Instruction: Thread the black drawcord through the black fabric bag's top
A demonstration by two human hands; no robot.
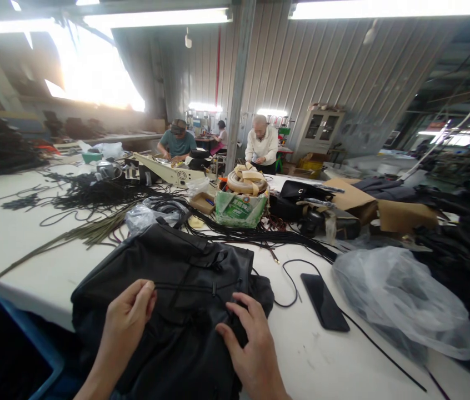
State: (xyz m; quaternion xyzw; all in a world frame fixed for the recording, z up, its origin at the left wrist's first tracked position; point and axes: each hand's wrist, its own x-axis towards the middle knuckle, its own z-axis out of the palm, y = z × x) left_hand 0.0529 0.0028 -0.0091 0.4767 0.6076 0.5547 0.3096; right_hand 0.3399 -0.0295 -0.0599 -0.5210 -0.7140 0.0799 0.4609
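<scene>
A soft black bag (168, 250) lies at the near edge of the white table, with part of it hanging toward me. My left hand (129, 311) is closed over the bag's left half, its thumb and fingers pinching a thin black cord (180, 286) that runs rightward across the bag. Over the right side of the bag is my right hand (251, 339), fingers curved and spread apart, with nothing visible gripped in it. A small dark toggle-like piece (214, 288) sits on the cord between the hands.
Right of the bag lie a black phone (324, 303), a loose black cord and a clear plastic bag (401, 300). Behind are a green box (241, 210) of tape rolls, cord bundles (93, 191) and cardboard (405, 216). Several people work at the back.
</scene>
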